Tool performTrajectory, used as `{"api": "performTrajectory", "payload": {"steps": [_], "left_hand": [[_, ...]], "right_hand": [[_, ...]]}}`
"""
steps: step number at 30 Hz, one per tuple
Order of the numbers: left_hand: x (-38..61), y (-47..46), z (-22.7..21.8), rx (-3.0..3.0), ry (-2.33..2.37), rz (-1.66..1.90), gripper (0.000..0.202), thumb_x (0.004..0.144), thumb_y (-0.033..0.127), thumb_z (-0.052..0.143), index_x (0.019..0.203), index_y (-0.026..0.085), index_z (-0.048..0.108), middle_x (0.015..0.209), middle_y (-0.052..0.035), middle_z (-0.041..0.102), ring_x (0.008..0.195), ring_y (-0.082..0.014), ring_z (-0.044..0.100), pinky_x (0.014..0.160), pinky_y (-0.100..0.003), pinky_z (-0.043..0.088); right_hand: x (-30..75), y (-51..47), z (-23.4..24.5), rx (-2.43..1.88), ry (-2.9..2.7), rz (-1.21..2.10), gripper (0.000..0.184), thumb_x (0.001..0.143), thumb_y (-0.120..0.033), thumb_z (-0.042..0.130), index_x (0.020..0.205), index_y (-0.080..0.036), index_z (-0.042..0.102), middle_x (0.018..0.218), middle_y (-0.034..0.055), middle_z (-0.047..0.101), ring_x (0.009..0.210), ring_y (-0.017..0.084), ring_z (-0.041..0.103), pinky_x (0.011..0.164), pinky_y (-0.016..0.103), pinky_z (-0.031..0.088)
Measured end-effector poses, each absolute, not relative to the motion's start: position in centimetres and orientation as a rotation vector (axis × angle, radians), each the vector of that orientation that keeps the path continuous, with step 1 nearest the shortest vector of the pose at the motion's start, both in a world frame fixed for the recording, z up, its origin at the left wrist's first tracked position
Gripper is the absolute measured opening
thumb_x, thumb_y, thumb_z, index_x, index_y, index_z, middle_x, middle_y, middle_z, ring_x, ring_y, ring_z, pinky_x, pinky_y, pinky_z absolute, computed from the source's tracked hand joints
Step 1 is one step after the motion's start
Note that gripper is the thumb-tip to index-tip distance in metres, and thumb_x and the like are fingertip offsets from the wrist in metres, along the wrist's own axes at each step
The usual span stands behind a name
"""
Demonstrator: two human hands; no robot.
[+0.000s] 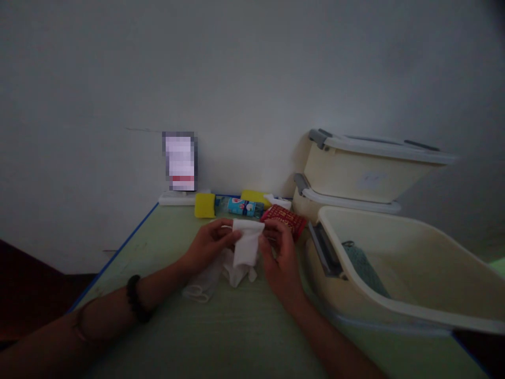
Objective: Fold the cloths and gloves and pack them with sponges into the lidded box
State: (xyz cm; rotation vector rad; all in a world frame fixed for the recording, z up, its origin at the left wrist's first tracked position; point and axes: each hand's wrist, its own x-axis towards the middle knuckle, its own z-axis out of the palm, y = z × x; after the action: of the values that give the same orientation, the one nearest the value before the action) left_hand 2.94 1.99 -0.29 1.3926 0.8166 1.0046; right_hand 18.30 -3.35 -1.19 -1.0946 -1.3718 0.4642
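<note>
Dial: twelve points away from me, with the white cloth (246, 245) at the centre.
White cloth: folded, held up between my hands above the table (252, 337), its top edge stretched straight and its lower part hanging.
Left hand: mine (207, 239), at nine o'clock; thumb in front, fingers behind, closed to a pinch on the cloth's upper left corner.
Right hand: mine (281, 258), at four; fingers curled, thumb and fingertips nearly together on the cloth's right edge.
Left wrist: I wear a dark beaded bracelet (138, 299), with a thin band (80, 323) farther up my forearm.
Under the cloth: more white fabric (235, 275) crumpled toward seven, a sheer whitish piece (201, 289) on the table at eight.
Far row: yellow block (204, 206) between ten and eleven, bottle with a blue label (243, 207) lying at twelve, another yellow piece (254, 197) behind it, red packet (284, 218) at two, just beyond my right fingers.
Screen: upright (181, 160) near eleven, its display blurred out, on a white base (175, 199).
Open tub: cream (414, 252), at three, a green item (366, 271) inside.
Lidded boxes: two, stacked (355, 171), at two, before the wall (236, 79).
</note>
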Motion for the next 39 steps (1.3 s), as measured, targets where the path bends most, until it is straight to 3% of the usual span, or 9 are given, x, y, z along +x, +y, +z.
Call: {"api": "performTrajectory", "payload": {"steps": [5,13,18,24,31,39], "left_hand": [[2.88,2.43,-0.46,1.239,0.823,0.969,0.027,0.067,0.029,0.068,0.085,0.015,0.055,0.064,0.0000,0.068,0.056,-0.0128,0.063,0.054,-0.023,0.049],[2.80,1.96,-0.36,1.268,0.725,0.896,0.021,0.071,0.028,0.064,0.083,0.014,0.055,0.064,0.0001,0.066,0.053,-0.0118,0.061,0.053,-0.023,0.048],[2.68,1.96,-0.77,1.265,0.572,0.855,0.020,0.074,0.019,0.058,0.094,0.015,0.057,0.086,-0.0031,0.063,0.074,-0.0144,0.060,0.065,-0.025,0.047],[2.48,2.27,-1.09,1.339,0.529,0.783,0.028,0.072,0.018,0.061,0.099,0.018,0.053,0.087,-0.0023,0.061,0.075,-0.0144,0.058,0.064,-0.026,0.045],[2.75,1.65,-0.47,1.399,0.622,0.794,0.010,0.074,0.022,0.060,0.080,0.014,0.059,0.071,0.0010,0.060,0.062,-0.0095,0.055,0.057,-0.020,0.042],[2.58,1.88,-0.46,1.431,0.621,0.769,0.012,0.070,0.022,0.063,0.079,0.014,0.059,0.075,-0.0012,0.062,0.068,-0.0132,0.058,0.063,-0.025,0.046]], "right_hand": [[18.58,-3.40,-0.95,-1.098,-1.520,0.323,0.023,0.084,-0.014,0.039,0.098,-0.022,0.054,0.104,0.0071,0.050,0.103,0.019,0.047,0.088,0.038,0.041],[18.47,-3.51,-0.99,-1.108,-1.478,0.418,0.020,0.081,-0.014,0.044,0.096,-0.022,0.055,0.106,0.0079,0.047,0.101,0.019,0.049,0.080,0.034,0.046],[18.84,-3.39,-0.61,-1.114,-1.459,0.314,0.010,0.076,-0.016,0.052,0.085,-0.021,0.055,0.105,0.0067,0.051,0.102,0.020,0.048,0.088,0.038,0.039],[18.75,-3.53,-0.83,-1.173,-1.418,0.535,0.010,0.076,-0.022,0.052,0.085,-0.018,0.054,0.076,0.0020,0.056,0.072,0.016,0.054,0.068,0.031,0.045],[18.75,-3.31,-1.12,-1.125,-1.347,0.649,0.018,0.077,-0.027,0.051,0.093,-0.019,0.055,0.075,0.0022,0.059,0.067,0.014,0.055,0.064,0.028,0.046],[18.54,-3.31,-1.36,-1.167,-1.333,0.712,0.021,0.079,-0.033,0.051,0.096,-0.021,0.052,0.069,0.0015,0.058,0.057,0.014,0.054,0.051,0.025,0.045]]}}
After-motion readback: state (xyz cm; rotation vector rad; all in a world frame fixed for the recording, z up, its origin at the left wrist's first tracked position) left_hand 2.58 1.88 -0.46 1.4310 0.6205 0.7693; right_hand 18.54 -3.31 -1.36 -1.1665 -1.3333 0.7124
